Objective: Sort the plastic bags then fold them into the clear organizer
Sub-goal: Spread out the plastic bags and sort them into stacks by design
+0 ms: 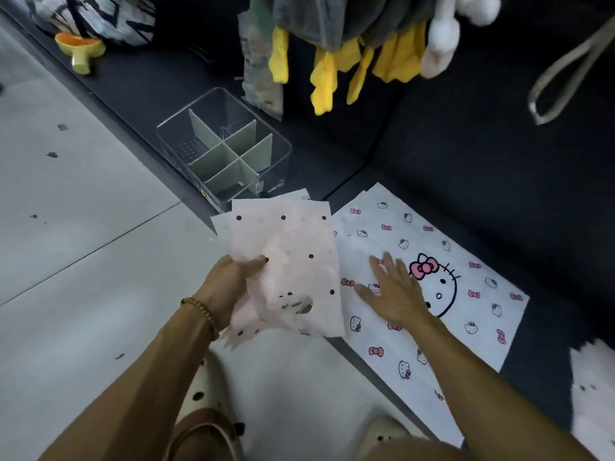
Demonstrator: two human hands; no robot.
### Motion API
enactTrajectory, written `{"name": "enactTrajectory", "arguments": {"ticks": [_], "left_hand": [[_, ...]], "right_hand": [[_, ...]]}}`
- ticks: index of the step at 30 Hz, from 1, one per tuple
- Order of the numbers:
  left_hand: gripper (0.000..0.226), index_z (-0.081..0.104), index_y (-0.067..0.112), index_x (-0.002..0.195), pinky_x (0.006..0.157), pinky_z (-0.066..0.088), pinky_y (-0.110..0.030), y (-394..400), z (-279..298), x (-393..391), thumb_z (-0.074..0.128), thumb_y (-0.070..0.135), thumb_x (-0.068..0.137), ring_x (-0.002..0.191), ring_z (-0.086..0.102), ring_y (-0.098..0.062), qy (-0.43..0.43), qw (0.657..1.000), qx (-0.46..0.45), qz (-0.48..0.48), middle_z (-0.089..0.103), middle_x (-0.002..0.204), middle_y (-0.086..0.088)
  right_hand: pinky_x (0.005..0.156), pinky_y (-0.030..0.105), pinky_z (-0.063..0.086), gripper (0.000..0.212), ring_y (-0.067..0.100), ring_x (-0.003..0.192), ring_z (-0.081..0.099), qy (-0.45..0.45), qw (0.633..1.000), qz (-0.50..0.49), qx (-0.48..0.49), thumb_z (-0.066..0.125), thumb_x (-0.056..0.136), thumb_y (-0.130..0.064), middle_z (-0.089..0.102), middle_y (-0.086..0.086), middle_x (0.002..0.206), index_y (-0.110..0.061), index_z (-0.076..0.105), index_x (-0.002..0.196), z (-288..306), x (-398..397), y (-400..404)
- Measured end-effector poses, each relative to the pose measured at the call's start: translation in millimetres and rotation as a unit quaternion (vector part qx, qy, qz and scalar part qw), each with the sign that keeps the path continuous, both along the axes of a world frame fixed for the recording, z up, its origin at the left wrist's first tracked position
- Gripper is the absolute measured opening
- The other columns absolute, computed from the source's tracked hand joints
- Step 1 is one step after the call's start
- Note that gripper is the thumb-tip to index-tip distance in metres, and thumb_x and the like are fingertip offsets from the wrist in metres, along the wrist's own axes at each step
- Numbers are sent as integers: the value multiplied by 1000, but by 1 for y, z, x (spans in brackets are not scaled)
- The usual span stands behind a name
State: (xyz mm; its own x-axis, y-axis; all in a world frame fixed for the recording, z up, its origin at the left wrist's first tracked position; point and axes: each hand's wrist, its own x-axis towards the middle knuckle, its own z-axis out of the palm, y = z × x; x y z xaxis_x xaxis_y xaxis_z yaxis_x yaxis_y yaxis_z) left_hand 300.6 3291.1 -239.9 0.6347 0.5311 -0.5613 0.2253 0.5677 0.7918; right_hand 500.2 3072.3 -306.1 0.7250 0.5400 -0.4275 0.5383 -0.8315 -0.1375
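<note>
I judge I am mid-sorting; my left hand [233, 277] pinches the pink polka-dot bags [293, 261] above the floor, my right hand [396, 291] lies spread on the Hello Kitty bag [466, 261]; next comes folding toward the empty clear organizer [223, 144].

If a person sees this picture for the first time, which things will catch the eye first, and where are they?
First, the pink dotted bag in the middle, gripped by the left hand. Next, the white cat-print bag lying flat on the dark surface to the right, with the right hand open on it. Behind them stands the clear organizer with its grey dividers, and yellow gloves hang at the top.
</note>
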Motion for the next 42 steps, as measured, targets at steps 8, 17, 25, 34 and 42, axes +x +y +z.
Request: {"name": "enactTrajectory", "arguments": {"ticks": [8,17,25,34,42], "left_hand": [[22,66,12,107,58,57,-37,-14,17,22,61,21,88,78,71,-33,-37,989,-90,-107,73,97,-13],[24,63,13,112,68,58,-43,-7,9,73,63,14,88,89,70,-32,-16,983,-50,-178,70,108,-13],[49,51,18,127,71,57,-32,42,11,115,64,-1,85,93,68,-23,2,971,122,-204,69,105,-4],[39,51,22,131,98,45,-38,16,-35,133,54,28,92,113,51,-22,92,725,617,-292,52,131,-2],[48,46,24,134,111,28,-36,10,-75,129,57,37,89,131,34,-20,140,642,668,-349,42,141,1]], "right_hand": [[108,41,34,57,22,140,29,-8,1000,-17,-9,44,93,-57,28,-1,156,-32,38,144,28,-17,-56],[94,40,52,53,23,115,62,510,663,-269,477,63,85,-50,65,7,125,-16,63,126,89,-12,6],[63,28,57,48,11,80,71,208,663,-419,584,61,84,4,73,-12,91,-34,57,113,54,22,63],[54,3,42,52,-5,79,53,180,703,-427,540,52,82,9,55,-16,94,-21,42,124,5,28,135],[83,30,54,50,17,92,67,115,818,-362,431,64,86,-16,66,-6,99,-19,48,133,12,60,75]]}}
